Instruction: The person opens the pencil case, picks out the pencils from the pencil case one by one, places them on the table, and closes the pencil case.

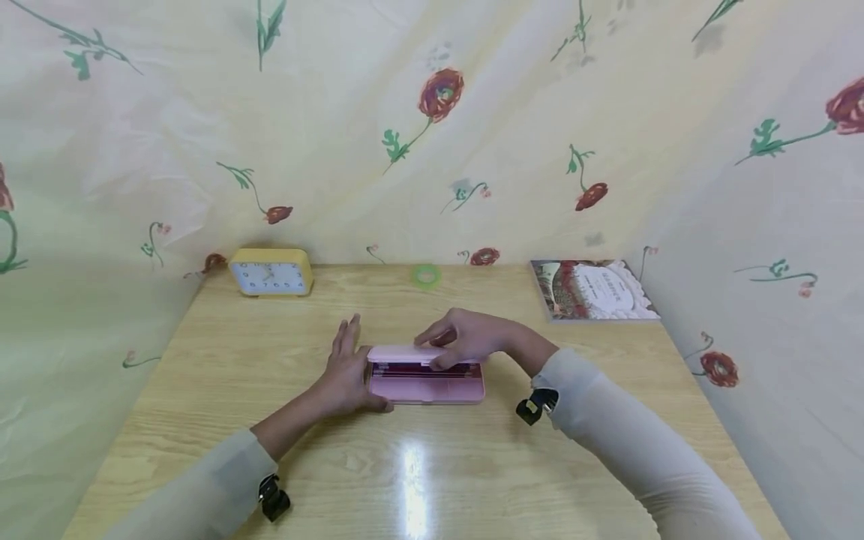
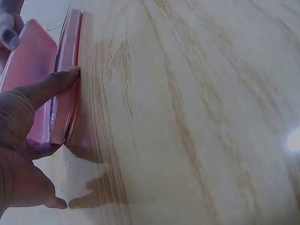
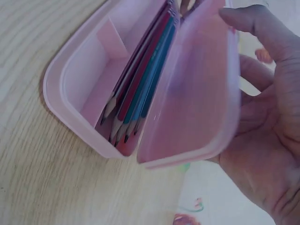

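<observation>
No writing I can read here; the print on the book cover [image 1: 594,289] looks too blurred. My pink plastic pencil case [image 1: 425,375] sits mid-table, half open, sharpened coloured pencils [image 3: 136,101] inside. My right hand [image 1: 466,337] grasps its lid [image 3: 197,89]; my left hand [image 1: 347,375], fingers straight, braces the end.

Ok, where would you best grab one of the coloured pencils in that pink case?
Probably by the shaft, from above through the open side. The pencils lie flat along the pencil case base, tips toward one end, with the lid raised only partway by the right hand.
</observation>
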`<state>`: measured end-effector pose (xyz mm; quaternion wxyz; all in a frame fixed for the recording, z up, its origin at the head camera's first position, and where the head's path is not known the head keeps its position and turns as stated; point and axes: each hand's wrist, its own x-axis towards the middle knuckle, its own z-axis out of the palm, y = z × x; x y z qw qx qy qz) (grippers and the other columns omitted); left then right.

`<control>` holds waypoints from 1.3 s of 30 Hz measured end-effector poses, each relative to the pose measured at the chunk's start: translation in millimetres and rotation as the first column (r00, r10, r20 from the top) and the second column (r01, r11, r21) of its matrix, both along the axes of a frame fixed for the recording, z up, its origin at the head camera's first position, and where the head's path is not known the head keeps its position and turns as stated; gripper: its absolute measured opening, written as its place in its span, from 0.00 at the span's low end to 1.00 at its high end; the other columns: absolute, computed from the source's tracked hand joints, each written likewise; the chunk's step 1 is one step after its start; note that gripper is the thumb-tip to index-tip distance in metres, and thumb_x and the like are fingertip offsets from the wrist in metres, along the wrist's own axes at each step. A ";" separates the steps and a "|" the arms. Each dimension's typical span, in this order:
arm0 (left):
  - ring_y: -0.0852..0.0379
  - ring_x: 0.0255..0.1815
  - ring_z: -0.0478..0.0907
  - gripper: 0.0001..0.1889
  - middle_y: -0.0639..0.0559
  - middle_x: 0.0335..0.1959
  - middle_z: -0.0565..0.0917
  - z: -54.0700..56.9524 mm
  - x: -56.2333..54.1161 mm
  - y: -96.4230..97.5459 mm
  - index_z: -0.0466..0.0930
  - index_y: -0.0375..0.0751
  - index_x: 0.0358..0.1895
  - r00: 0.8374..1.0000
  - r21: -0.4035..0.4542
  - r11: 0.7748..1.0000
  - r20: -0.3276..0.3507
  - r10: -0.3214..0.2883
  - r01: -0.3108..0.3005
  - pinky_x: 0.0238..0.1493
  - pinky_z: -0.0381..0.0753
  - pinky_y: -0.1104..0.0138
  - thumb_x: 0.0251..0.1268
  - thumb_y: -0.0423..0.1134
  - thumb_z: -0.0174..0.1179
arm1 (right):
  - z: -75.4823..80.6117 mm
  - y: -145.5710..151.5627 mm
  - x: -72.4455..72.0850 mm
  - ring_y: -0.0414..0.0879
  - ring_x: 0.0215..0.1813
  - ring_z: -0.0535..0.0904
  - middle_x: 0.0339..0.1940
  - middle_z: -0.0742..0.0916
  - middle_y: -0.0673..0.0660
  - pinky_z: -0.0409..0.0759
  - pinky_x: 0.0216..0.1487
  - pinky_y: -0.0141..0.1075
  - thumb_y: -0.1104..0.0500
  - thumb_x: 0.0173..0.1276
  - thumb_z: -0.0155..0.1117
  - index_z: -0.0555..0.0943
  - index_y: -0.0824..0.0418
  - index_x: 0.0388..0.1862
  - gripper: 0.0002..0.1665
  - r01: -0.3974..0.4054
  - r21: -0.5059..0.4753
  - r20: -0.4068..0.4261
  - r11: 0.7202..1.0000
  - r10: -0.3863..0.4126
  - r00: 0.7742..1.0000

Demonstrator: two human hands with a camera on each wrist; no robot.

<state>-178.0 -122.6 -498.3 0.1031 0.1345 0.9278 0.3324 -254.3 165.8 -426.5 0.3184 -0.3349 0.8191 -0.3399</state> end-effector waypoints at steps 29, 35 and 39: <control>0.31 0.94 0.24 0.54 0.38 0.94 0.32 -2.2 4.7 2.4 0.78 0.40 0.75 0.999 -0.029 0.999 0.007 0.032 -0.032 0.88 0.43 0.26 0.40 0.53 0.93 | -27.6 4.8 10.3 0.60 0.60 0.78 0.60 0.87 0.60 0.77 0.64 0.72 0.35 0.65 0.81 0.82 0.59 0.77 0.48 0.348 -0.043 -0.799 0.937 -0.241 0.551; 0.30 0.94 0.26 0.55 0.35 0.94 0.35 -1.3 4.2 1.7 0.79 0.38 0.75 1.000 -0.033 0.999 0.001 0.028 -0.028 0.87 0.44 0.25 0.39 0.54 0.94 | -37.5 11.3 12.9 0.69 0.79 0.74 0.81 0.80 0.63 0.66 0.77 0.79 0.19 0.58 0.77 0.58 0.54 0.93 0.75 0.343 0.166 -0.733 0.924 -0.117 0.670; 0.31 0.94 0.26 0.55 0.34 0.94 0.36 -0.5 4.2 0.5 0.78 0.38 0.75 1.000 -0.044 0.999 0.002 0.028 -0.028 0.88 0.44 0.26 0.39 0.55 0.93 | -46.9 12.7 12.1 0.72 0.85 0.67 0.89 0.69 0.63 0.53 0.81 0.85 0.17 0.54 0.77 0.45 0.46 0.96 0.83 0.290 0.211 -0.609 0.934 -0.107 0.786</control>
